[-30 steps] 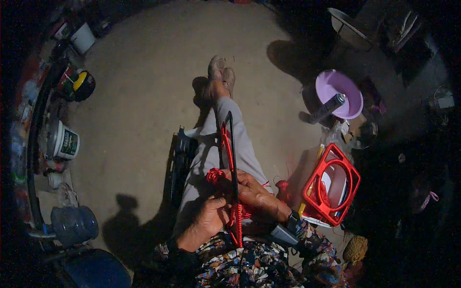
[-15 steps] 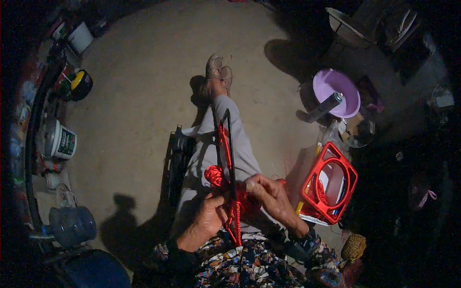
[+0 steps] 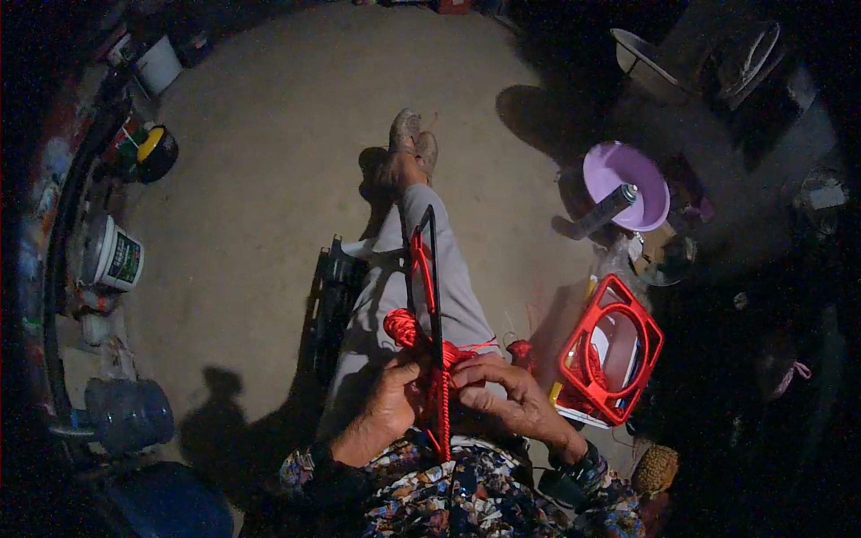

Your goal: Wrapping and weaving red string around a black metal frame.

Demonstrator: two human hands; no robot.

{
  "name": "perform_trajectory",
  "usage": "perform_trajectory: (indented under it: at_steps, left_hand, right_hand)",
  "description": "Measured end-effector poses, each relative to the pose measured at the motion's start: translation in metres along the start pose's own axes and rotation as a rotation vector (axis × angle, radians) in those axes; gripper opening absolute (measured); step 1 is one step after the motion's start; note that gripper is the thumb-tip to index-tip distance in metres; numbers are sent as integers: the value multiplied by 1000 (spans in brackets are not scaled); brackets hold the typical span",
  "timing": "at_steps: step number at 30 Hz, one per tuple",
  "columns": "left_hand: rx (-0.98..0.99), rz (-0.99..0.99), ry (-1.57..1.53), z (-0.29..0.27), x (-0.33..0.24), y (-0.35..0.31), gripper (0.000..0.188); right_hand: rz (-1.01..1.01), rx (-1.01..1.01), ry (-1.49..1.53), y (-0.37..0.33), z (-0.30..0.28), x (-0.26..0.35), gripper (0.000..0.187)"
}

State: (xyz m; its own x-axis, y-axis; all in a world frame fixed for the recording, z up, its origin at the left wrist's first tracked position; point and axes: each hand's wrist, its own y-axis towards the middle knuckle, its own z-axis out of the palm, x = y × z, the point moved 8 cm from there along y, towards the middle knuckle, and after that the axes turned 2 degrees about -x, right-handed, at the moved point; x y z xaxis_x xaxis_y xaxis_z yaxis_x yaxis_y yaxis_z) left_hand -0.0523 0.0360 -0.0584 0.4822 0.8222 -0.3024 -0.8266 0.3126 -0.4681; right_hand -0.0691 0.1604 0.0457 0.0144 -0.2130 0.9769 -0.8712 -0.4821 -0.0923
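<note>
A narrow black frame point(image 3: 434, 269) stands lengthwise over my lap, its near part tightly wrapped in shiny red cord point(image 3: 444, 412). My left hand point(image 3: 381, 411) is closed on the frame's left side, thumb pressed near the wrapped part; its fingertips are partly hidden. Just beyond that thumb, a bundled skein of red cord point(image 3: 402, 327) sticks out to the left. On the other side, my right hand point(image 3: 516, 402) has bent fingers closed at the red cord against the frame. A thin red strand stretches rightward above those fingers.
To my right stands a container with a red square rim point(image 3: 574, 354), holding cord and other items. Farther off are a purple basin point(image 3: 659, 193) and a dark cylindrical can point(image 3: 605, 212). A white bucket point(image 3: 121, 260) and a clear water jug point(image 3: 134, 414) line the left.
My right hand has moved down and in against the frame, its fingers now at the red cord. A red strand shows above it. The left hand stays in place.
</note>
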Motion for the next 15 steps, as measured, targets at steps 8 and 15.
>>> perform_trajectory:
  at_steps: [8,15]
  left_hand:
    - [45,6,-97,-3,1,2,24]
    - [4,-46,-34,-3,1,2,30]
  right_hand:
    - [56,-21,25,-6,-13,-5,16]
    - [155,-216,121,27,-42,-20,31]
